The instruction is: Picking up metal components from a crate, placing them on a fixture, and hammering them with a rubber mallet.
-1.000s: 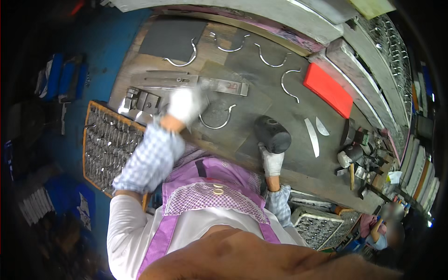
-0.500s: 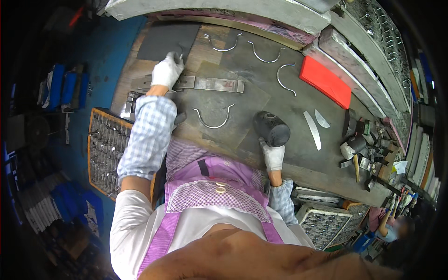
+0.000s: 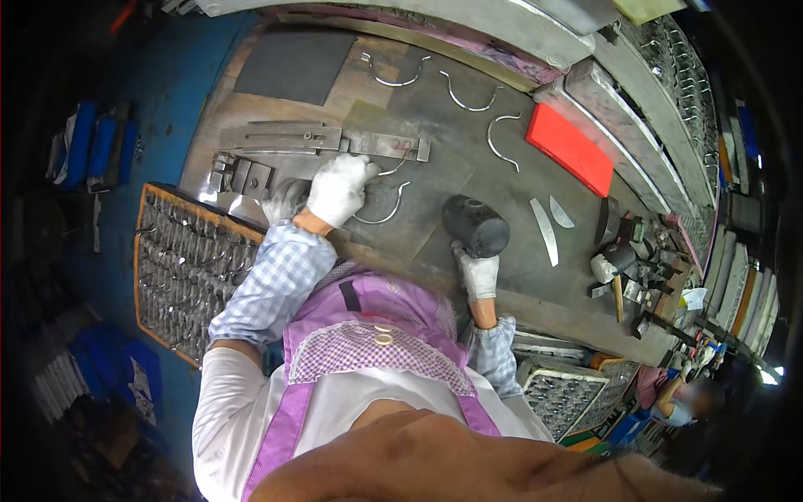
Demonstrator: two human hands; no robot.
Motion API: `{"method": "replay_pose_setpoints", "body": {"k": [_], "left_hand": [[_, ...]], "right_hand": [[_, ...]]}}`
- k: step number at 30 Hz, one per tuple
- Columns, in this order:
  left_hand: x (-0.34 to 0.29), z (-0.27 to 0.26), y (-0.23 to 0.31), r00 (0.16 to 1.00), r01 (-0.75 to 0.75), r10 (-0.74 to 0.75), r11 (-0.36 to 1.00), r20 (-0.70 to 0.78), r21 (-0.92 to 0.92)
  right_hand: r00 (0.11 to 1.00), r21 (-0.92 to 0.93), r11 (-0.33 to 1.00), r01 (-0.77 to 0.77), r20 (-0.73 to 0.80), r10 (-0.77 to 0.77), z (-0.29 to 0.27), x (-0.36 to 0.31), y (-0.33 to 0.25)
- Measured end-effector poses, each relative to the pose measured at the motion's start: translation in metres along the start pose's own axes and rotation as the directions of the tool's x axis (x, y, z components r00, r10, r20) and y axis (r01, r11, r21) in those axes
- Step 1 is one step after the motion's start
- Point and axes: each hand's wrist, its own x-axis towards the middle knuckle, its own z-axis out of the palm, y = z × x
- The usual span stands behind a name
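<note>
My left hand [image 3: 339, 191], in a white glove, is closed on a thin curved metal rod [image 3: 396, 168]. The rod's free end reaches over the flat steel bar fixture [image 3: 368, 144]; its other end is hidden in my fingers. Just below, another curved metal rod [image 3: 381, 219] lies on the bench, partly covered by this hand. My right hand [image 3: 480, 274], gloved too, is wrapped around the handle of a mallet. The black mallet head [image 3: 475, 226] rests at the front of the bench, handle toward me.
More curved rods [image 3: 399, 84] lie along the back of the bench. A red block [image 3: 570, 149] and two pale curved blades [image 3: 545, 232] are to the right, with tools [image 3: 621, 261] beyond. A tray of metal parts [image 3: 188, 280] stands left; a dark sheet [image 3: 295, 64] lies far left.
My left hand has come from the dark sheet toward me and to the right, bringing the curved rod to the steel bar. The right hand keeps its hold on the mallet.
</note>
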Motion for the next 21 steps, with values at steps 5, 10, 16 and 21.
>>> {"method": "replay_pose_setpoints", "body": {"k": [5, 10, 16, 21], "left_hand": [[-0.016, -0.005, -0.013, 0.955, 0.296, -0.195, 0.556, 0.224, -0.777], [-0.018, -0.012, -0.008, 0.974, 0.225, -0.188, 0.773, 0.125, -0.593], [0.001, -0.009, 0.02, 0.995, 0.051, -0.062, 0.988, -0.072, -0.144], [0.01, 0.005, -0.007, 0.983, -0.107, 0.069, 0.969, 0.172, 0.223]], "right_hand": [[0.922, 0.162, 0.923, 0.348, 0.12, -0.369, -0.012, -0.016, -0.054], [0.515, -0.389, 0.38, 0.839, 0.344, -0.785, -0.008, -0.008, -0.082], [0.976, -0.223, 0.954, 0.2, 0.132, -0.174, -0.011, -0.012, -0.031], [0.99, -0.084, 0.987, 0.138, -0.005, -0.139, 0.008, -0.002, 0.016]]}}
